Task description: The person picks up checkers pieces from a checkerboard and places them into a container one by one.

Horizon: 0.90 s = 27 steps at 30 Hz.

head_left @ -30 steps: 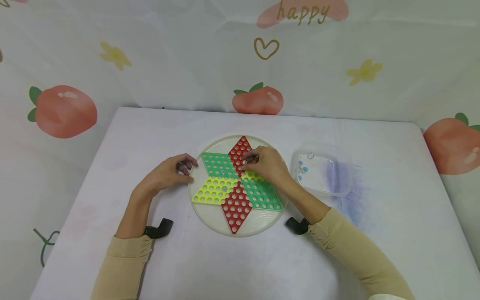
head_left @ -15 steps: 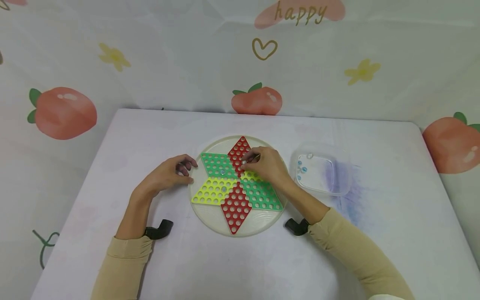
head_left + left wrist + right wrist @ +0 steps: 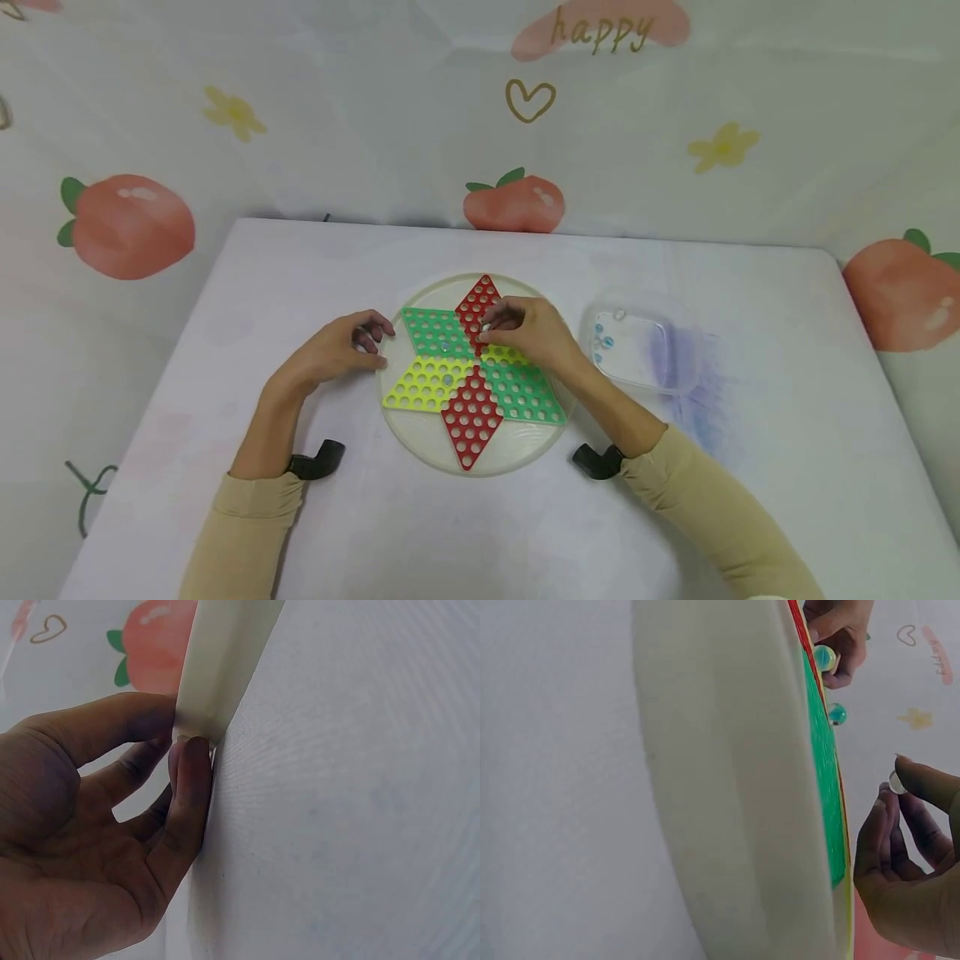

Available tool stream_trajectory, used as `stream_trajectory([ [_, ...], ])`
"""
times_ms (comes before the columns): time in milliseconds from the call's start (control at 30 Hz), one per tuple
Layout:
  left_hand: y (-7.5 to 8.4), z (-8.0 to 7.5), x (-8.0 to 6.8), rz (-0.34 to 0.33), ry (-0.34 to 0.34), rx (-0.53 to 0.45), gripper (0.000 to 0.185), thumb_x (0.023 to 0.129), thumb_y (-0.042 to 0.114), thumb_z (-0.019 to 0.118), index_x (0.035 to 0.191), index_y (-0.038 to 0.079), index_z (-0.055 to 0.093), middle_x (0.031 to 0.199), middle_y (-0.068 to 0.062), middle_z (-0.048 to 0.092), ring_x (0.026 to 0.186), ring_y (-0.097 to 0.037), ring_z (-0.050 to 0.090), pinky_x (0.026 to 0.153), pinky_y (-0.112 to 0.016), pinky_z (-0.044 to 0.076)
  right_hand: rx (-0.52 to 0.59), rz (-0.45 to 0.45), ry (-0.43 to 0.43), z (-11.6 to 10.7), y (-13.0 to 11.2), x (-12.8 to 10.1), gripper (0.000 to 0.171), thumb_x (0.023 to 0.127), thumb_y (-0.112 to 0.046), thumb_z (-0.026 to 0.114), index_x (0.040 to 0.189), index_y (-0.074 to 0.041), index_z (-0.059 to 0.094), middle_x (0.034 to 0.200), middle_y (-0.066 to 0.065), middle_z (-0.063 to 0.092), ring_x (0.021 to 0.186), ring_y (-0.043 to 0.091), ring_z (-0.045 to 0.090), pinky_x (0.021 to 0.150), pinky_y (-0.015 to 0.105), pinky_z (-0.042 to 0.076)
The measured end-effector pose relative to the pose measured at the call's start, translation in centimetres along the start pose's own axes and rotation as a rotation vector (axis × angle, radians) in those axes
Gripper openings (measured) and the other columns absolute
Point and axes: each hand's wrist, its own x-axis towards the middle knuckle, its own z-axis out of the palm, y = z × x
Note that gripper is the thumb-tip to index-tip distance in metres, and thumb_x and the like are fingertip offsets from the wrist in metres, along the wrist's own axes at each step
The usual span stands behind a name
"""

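White table [image 3: 465,542] bears round game board [image 3: 531,437]; clear container [image 3: 637,350] to its right. Left hand [image 3: 341,342]: fingers bent, apart from thumb, at board's left rim. Right hand [image 3: 532,333]: pinches clear marble [image 3: 897,782] above board.

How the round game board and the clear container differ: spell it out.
The game board is round and opaque, with a red, green and yellow star; the container is see-through and roughly rectangular. The board looks wider than the container. The left hand touches the board; no hand touches the container. Both sit on the table and hold marbles.
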Motion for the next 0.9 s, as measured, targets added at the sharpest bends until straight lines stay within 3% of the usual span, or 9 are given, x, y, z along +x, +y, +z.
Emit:
stream_trajectory([
  [533, 0.3, -0.2, -0.5, -0.003, 0.019, 0.002, 0.044, 0.081, 0.002, 0.077, 0.121, 0.003, 0.06, 0.103, -0.013, 0.059, 0.091, -0.024, 0.052, 0.08, -0.033, 0.042, 0.083, -0.018, 0.053, -3.3, -2.3, -2.5, 0.022, 0.086, -0.022, 0.079, 0.104, -0.01, 0.075, 0.094, 0.003, 0.071, 0.086, 0.019, 0.066, 0.076, 0.028, 0.053],
  [900, 0.1, 0.3, -0.6, -0.004, 0.005, -0.008, 0.045, 0.081, 0.003, 0.078, 0.122, 0.003, 0.06, 0.103, -0.013, 0.058, 0.091, -0.024, 0.052, 0.08, -0.033, 0.042, 0.104, 0.001, 0.112, -5.8, -1.9, -4.4, 0.022, 0.084, -0.022, 0.08, 0.102, -0.011, 0.075, 0.096, 0.004, 0.073, 0.086, 0.02, 0.067, 0.077, 0.026, 0.052],
])
